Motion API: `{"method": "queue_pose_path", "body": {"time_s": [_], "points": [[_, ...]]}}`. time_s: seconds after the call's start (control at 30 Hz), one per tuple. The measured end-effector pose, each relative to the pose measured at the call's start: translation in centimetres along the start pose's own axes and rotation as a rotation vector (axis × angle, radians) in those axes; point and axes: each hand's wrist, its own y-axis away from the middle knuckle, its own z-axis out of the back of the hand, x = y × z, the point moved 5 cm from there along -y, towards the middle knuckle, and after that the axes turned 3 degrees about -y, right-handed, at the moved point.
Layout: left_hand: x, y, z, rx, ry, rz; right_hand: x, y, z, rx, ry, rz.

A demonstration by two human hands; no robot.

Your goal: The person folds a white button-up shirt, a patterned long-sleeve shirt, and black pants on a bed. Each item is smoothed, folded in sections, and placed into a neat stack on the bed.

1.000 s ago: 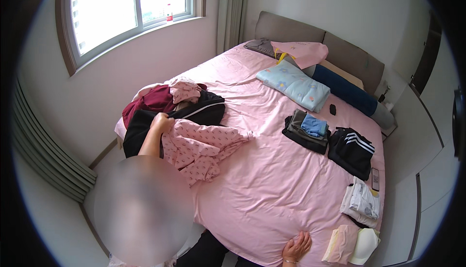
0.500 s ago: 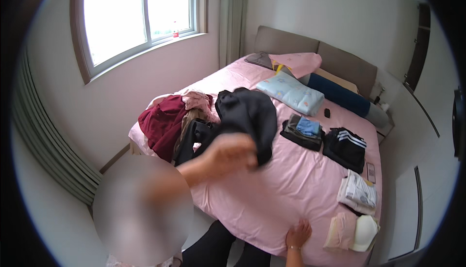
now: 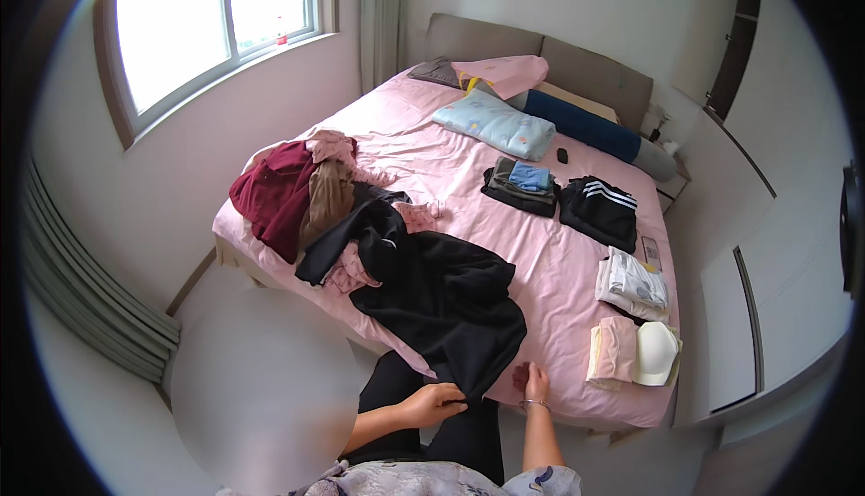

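Note:
A large black garment [image 3: 441, 293] is spread over the near edge of the pink-covered bed, with its lower corner pulled toward me. My left hand [image 3: 435, 404] pinches that corner between thumb and fingers. To the right of the cloth, my right hand [image 3: 536, 382], with a bracelet at the wrist, is at the bed's edge. Its fingers look dark and smeared, so their pose is unclear. Pink patterned cloth [image 3: 350, 271] shows beside and beneath the black garment. A dark red garment [image 3: 275, 194] and a brown one [image 3: 329, 199] lie heaped farther left.
Along the right are folded black clothes with white stripes [image 3: 599, 212], a dark stack topped with blue [image 3: 529, 177], folded white clothes [image 3: 633, 284] and a cream bra [image 3: 658, 354] beside folded pink cloth [image 3: 614, 349]. A phone [image 3: 651, 251] and a light blue pillow [image 3: 496, 124] also lie there.
The black garment has come down from a raised bunch and now lies spread toward me. My left hand has dropped to its near corner. My right hand remains near the bed's edge.

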Motion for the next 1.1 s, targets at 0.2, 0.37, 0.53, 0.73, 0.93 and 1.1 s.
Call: {"method": "queue_pose_path", "body": {"time_s": [0.2, 0.37, 0.53, 0.73, 0.93, 1.1], "points": [[-6.7, 4.7, -7.3, 0.702, 0.544, -0.216, 3.0, 5.5, -8.8, 0.407, -0.542, -0.320], [-4.4, 3.7, -7.5, 0.561, 0.316, -0.184, -1.5, -1.9, -5.7, 0.360, -0.059, -0.111], [3.6, -1.5, 1.3, 0.010, 0.360, 0.216, 2.9, 3.8, -2.3, 0.196, -0.105, -0.066], [11.2, -14.9, 10.2, -0.443, -0.431, 0.148, 5.8, 2.8, 3.1, -0.061, -0.248, 0.238], [18.7, -21.9, 8.4, -0.057, -0.555, 0.501, 11.0, 2.7, 5.2, -0.001, -0.355, 0.249], [20.9, -23.0, 7.2, 0.260, -0.189, 0.659, 10.7, -0.8, 4.8, 0.111, -0.020, -0.050]]}}
